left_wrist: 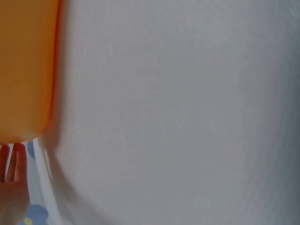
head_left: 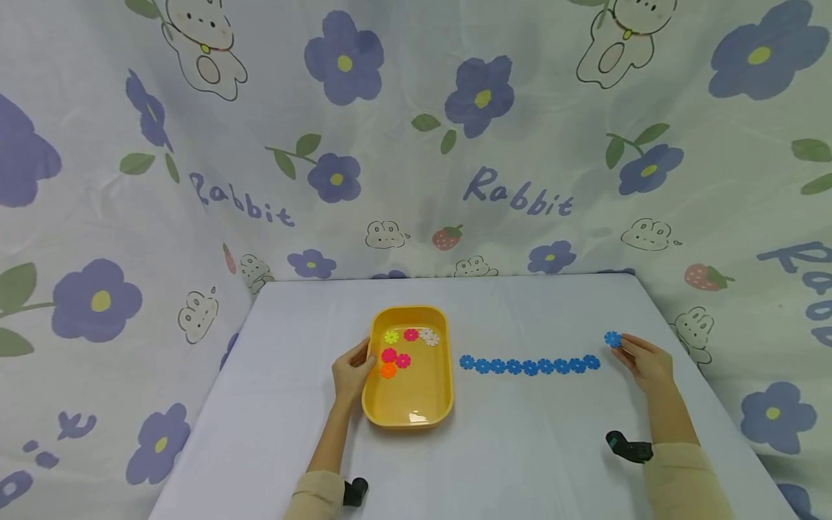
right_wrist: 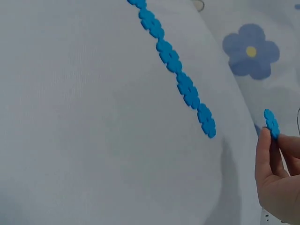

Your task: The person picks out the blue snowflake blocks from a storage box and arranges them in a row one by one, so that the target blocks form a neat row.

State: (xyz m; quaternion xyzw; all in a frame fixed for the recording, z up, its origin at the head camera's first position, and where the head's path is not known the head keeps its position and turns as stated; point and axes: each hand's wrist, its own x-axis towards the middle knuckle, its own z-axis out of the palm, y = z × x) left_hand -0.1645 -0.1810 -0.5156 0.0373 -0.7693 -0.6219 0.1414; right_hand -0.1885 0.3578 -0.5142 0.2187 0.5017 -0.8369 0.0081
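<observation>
My right hand (head_left: pixel 645 365) pinches a blue flower-shaped plastic piece (head_left: pixel 612 339) between thumb and fingers, above the table and just past the right end of a row of blue pieces. In the right wrist view the held piece (right_wrist: pixel 271 123) stands nearly edge-on at the fingertips. The row (head_left: pixel 530 367) of several blue flower pieces runs left to right, its pieces touching. My left hand (head_left: pixel 353 372) grips the left side of a yellow tray (head_left: pixel 416 422), thumb over the rim. Inside lie several pink pieces, an orange piece (head_left: pixel 388 370), a yellow-green piece (head_left: pixel 391 337) and white pieces (head_left: pixel 429 336).
A white cloth covers the table (head_left: pixel 520 448). Behind and beside it hang curtains (head_left: pixel 416 144) printed with purple flowers and rabbits. Dark wrist-worn devices show near both sleeves.
</observation>
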